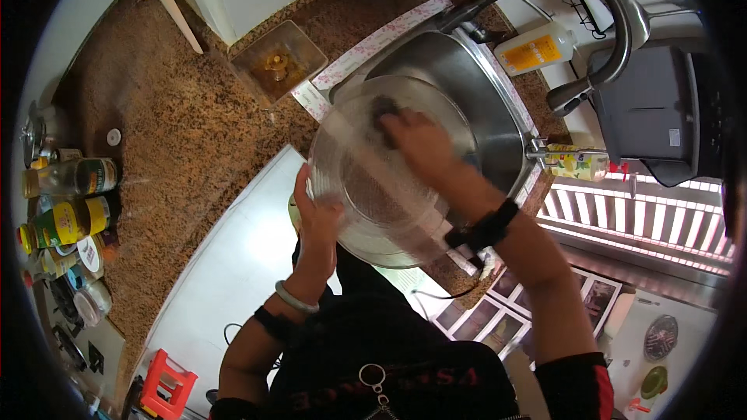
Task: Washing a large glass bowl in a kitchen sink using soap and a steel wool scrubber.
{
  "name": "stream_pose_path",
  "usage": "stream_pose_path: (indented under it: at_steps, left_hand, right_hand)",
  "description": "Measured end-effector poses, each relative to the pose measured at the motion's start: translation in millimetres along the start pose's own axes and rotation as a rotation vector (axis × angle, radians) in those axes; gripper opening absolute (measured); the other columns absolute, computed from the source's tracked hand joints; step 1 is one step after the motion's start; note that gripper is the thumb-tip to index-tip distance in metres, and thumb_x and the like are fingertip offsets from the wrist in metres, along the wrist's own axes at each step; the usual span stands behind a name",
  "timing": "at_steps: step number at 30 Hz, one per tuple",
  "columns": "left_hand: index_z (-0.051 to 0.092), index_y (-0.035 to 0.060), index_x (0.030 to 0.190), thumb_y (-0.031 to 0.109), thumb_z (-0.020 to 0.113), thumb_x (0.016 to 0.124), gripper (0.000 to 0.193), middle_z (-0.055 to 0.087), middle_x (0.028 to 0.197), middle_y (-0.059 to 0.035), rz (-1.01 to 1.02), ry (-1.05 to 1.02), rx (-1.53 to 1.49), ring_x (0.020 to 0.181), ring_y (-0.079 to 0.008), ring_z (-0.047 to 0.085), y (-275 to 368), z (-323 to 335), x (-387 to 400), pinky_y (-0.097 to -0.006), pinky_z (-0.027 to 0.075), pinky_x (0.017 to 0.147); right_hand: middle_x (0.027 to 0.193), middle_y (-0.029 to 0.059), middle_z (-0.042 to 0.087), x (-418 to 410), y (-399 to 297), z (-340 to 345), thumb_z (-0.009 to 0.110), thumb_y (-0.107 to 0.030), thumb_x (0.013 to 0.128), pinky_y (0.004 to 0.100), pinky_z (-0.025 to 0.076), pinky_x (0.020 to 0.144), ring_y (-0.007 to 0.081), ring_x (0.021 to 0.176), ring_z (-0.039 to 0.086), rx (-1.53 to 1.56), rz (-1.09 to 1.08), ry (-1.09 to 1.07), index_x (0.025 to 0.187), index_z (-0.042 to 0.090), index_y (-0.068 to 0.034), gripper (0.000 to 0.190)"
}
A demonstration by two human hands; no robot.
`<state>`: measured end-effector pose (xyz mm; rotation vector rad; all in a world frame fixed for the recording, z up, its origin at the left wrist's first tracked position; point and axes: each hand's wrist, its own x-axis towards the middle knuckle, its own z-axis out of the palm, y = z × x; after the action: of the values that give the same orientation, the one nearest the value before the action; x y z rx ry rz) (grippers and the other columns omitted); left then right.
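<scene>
A large round see-through cover or basin is held tilted over the near edge of the stainless steel sink. My left hand grips its left rim, thumb up along the side. Blurred by motion, my right hand is over its inner face, fingers closed on a small dark pad, perhaps a scouring pad. The fingers hide part of the pad. Whether the round piece is glass or plastic I cannot tell.
Above the sink arches a dark faucet. A translucent rectangular container with yellow-brown residue stands on the granite counter. Bottles, including a yellow-labelled one, line the left side. A white bottle stands behind the sink. A red stool is lower left.
</scene>
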<state>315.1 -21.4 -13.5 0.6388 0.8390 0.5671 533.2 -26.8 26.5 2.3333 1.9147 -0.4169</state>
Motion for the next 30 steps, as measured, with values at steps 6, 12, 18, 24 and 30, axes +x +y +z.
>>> stream_pose_path:
  at_steps: [6,12,18,24,30]
  left_hand:
    - [0.015,0.0178,0.137,0.013,0.052,0.088,0.062,0.036,0.135,-0.0190,0.056,-0.198,0.232,0.124,-0.0328,0.042,-12.3,-37.6,-12.1,-0.0511,0.044,0.096]
    - [0.016,0.0215,0.140,0.025,0.065,0.079,0.079,0.046,0.118,-0.0130,-0.331,-0.235,0.377,0.107,-0.0246,0.051,58.1,-13.0,34.8,-0.0417,0.048,0.080]
    - [0.004,0.0200,0.148,-0.001,0.058,0.071,0.096,0.041,0.124,-0.0110,-0.278,-0.204,0.276,0.087,-0.0144,0.053,20.6,-11.5,12.5,-0.0283,0.046,0.072]
    - [-0.006,0.0196,0.149,0.003,0.058,0.062,0.109,0.017,0.150,-0.0146,-0.175,-0.282,0.182,0.130,-0.0319,0.036,23.0,12.7,-1.3,-0.0418,0.042,0.099]
    - [-0.003,0.0221,0.149,0.003,0.056,0.063,0.106,0.016,0.150,-0.0156,-0.148,-0.339,0.122,0.130,-0.0323,0.036,7.9,-0.8,6.9,-0.0396,0.045,0.094]
  right_hand:
    - [0.125,0.0136,0.051,-50.3,10.7,0.7,0.054,-0.004,0.079,0.0401,0.046,0.093,0.0365,0.113,0.050,0.145,-0.293,-0.042,0.116,0.059,-0.017,0.040]
    - [0.124,0.0131,0.050,-51.6,-5.3,-0.7,0.053,-0.011,0.082,0.0411,0.046,0.094,0.0356,0.114,0.050,0.109,-0.466,-0.002,0.118,0.056,-0.017,0.037]
    - [0.110,0.0207,0.051,-30.1,-5.6,16.0,0.054,-0.011,0.082,0.0403,0.053,0.077,0.0343,0.102,0.056,-0.078,-0.094,0.003,0.119,0.049,0.000,0.039]
    - [0.108,0.0235,0.051,-23.6,-20.5,29.9,0.051,-0.009,0.082,0.0434,0.051,0.081,0.0369,0.100,0.056,-0.035,0.019,0.006,0.114,0.048,0.004,0.035]
    - [0.106,0.0239,0.054,-35.0,-3.4,37.8,0.052,-0.011,0.082,0.0452,0.051,0.078,0.0371,0.099,0.057,-0.089,-0.027,-0.054,0.120,0.046,0.004,0.041]
